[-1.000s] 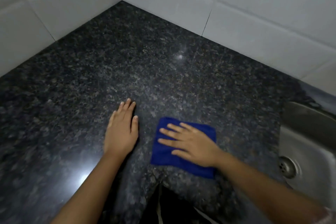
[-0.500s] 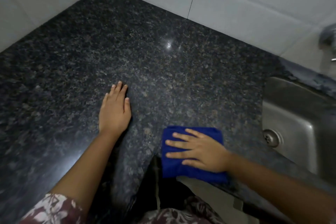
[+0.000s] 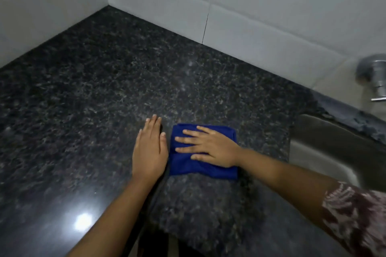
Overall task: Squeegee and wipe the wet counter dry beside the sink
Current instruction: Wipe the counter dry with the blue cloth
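Observation:
A folded blue cloth [image 3: 183,165] lies flat on the dark speckled granite counter [image 3: 104,100]. My right hand [image 3: 211,148] presses down on the cloth with straight, spread fingers pointing left. My left hand [image 3: 150,148] rests flat on the bare counter, fingers together, its thumb side right beside the cloth's left edge. No squeegee is in view.
A steel sink [image 3: 325,152] is set into the counter at the right, with a chrome tap [image 3: 373,77] on the wall above it. White tiled walls [image 3: 250,16] close the counter at the back and left. The counter's front edge runs below my forearms.
My right hand has slid the cloth away from the counter's front edge, closer to my left hand. My left hand has stayed flat on the counter.

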